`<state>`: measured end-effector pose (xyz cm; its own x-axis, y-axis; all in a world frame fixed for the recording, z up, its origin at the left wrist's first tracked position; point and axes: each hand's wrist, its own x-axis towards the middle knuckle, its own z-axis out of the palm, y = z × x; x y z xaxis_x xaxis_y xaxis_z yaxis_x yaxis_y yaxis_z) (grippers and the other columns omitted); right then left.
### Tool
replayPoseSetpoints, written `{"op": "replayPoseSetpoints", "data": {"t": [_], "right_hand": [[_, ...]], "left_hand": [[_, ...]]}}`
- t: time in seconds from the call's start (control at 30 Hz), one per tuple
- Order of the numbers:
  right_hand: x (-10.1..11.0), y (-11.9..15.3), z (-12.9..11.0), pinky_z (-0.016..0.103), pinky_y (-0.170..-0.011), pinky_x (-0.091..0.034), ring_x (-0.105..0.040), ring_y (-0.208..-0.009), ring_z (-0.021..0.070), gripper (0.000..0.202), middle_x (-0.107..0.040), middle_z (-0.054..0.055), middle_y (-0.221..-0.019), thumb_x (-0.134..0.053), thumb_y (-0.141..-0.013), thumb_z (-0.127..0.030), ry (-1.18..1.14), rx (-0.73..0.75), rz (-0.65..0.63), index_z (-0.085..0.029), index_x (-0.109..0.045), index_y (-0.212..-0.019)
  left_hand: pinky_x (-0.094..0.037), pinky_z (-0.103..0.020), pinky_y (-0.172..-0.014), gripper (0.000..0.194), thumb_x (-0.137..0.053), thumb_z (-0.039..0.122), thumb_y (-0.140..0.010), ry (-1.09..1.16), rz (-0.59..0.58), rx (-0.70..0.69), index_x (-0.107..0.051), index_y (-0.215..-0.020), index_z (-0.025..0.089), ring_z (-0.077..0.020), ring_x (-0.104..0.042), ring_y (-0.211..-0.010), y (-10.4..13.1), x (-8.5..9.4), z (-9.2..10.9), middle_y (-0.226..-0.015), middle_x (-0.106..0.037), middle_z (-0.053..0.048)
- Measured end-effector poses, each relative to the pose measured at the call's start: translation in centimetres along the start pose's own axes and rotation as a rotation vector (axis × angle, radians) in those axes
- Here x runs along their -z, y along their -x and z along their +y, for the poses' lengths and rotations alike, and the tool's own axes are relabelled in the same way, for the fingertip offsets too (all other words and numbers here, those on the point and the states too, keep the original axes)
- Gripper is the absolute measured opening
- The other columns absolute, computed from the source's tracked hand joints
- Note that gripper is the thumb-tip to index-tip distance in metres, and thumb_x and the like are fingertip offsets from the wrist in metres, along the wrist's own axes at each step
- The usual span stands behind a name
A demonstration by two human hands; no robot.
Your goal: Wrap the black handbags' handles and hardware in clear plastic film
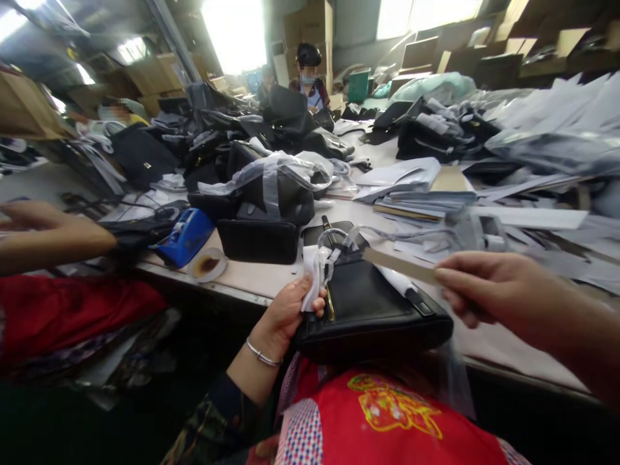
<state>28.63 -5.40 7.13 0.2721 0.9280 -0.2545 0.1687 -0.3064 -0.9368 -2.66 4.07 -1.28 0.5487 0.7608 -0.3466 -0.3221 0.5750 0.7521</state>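
Note:
A black bag (382, 300) with gold-coloured trim lies at the table's front edge, above the red apron. My left hand (293, 307), with a bangle at the wrist, is closed round a folded white strip (312, 274) at the bag's left side. Clear wrapping surrounds the bag's strap near that strip. To the right of the bag, my right hand (477, 284) pinches one end of a flat grey-brown strip (400, 265), which points left over the bag.
A blue tape dispenser (186, 237) and a tape roll (208, 265) stand left. Behind are wrapped black bags (278, 194) and stacked papers (426, 190). A co-worker's arm (58, 236) reaches in at left. Another person (310, 84) sits beyond the piles.

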Motion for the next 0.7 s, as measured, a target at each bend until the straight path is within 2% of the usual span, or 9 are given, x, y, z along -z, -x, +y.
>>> {"op": "replayPoseSetpoints", "data": {"t": [0.07, 0.1, 0.17, 0.3, 0.43, 0.57, 0.7], "right_hand": [[-4.3, -1.2, -1.3, 0.020, -0.028, -0.031, -0.049, -0.032, 0.0114, 0.026, -0.060, 0.000, -0.049, -0.079, -0.070, -0.041, -0.001, -0.145, -0.196, -0.023, -0.062, -0.066], [-5.8, -1.8, -1.6, 0.018, -0.027, -0.029, -0.049, -0.032, 0.0100, 0.024, -0.061, 0.000, -0.049, -0.077, -0.073, -0.037, 0.000, -0.199, -0.259, -0.022, -0.060, -0.064], [-7.7, -2.9, -1.9, 0.016, -0.026, -0.027, -0.048, -0.032, 0.0084, 0.021, -0.061, -0.001, -0.050, -0.074, -0.076, -0.028, -0.009, -0.255, -0.307, -0.021, -0.059, -0.063], [-9.1, -4.0, -2.4, 0.015, -0.025, -0.026, -0.047, -0.030, 0.0078, 0.021, -0.061, -0.001, -0.049, -0.066, -0.080, -0.016, 0.041, -0.298, -0.304, -0.019, -0.059, -0.061], [-10.4, -4.4, -2.9, 0.016, -0.024, -0.025, -0.045, -0.027, 0.0078, 0.024, -0.060, 0.000, -0.047, -0.064, -0.082, -0.012, 0.101, -0.287, -0.300, -0.018, -0.060, -0.059], [-11.8, -4.7, -3.5, 0.016, -0.025, -0.030, -0.051, -0.031, 0.0095, 0.024, -0.061, 0.000, -0.049, -0.061, -0.084, -0.007, 0.079, -0.324, -0.308, -0.018, -0.059, -0.062], [-13.3, -5.1, -4.1, 0.016, -0.029, -0.034, -0.051, -0.036, 0.0078, 0.025, -0.059, -0.002, -0.051, -0.052, -0.088, -0.004, 0.030, -0.387, -0.337, -0.017, -0.055, -0.067]], "left_hand": [[-0.052, -0.019, -0.053, 0.039, -0.068, 0.049, -0.091, 0.018, 0.007, -0.006, -0.061, -0.098, 0.011, -0.0051, -0.053, -0.054, 0.0, 0.1, -0.1, -0.083, -0.061, -0.003], [-0.052, -0.019, -0.053, 0.040, -0.068, 0.049, -0.091, 0.030, 0.009, -0.007, -0.061, -0.097, 0.011, -0.0050, -0.053, -0.054, 0.0, 0.2, -0.2, -0.083, -0.061, -0.003], [-0.052, -0.019, -0.053, 0.040, -0.068, 0.049, -0.091, 0.068, 0.008, -0.001, -0.061, -0.097, 0.011, -0.0048, -0.053, -0.054, -0.1, 0.3, -0.3, -0.082, -0.060, -0.003], [-0.050, -0.019, -0.053, 0.039, -0.070, 0.048, -0.090, 0.135, -0.008, 0.021, -0.060, -0.097, 0.012, -0.0044, -0.051, -0.053, -0.2, 0.4, -0.3, -0.080, -0.058, -0.002], [-0.050, -0.019, -0.052, 0.040, -0.072, 0.049, -0.088, 0.149, -0.023, 0.016, -0.059, -0.097, 0.012, -0.0043, -0.051, -0.053, -0.2, 0.4, -0.3, -0.081, -0.059, -0.002], [-0.049, -0.019, -0.051, 0.044, -0.076, 0.051, -0.084, 0.105, -0.029, -0.001, -0.060, -0.095, 0.012, -0.0048, -0.051, -0.053, -0.1, 0.2, -0.4, -0.081, -0.060, -0.003], [-0.048, -0.020, -0.050, 0.047, -0.072, 0.055, -0.085, 0.012, -0.027, -0.032, -0.061, -0.094, 0.011, -0.0051, -0.051, -0.051, 0.0, 0.0, -0.5, -0.080, -0.061, -0.003]]}}
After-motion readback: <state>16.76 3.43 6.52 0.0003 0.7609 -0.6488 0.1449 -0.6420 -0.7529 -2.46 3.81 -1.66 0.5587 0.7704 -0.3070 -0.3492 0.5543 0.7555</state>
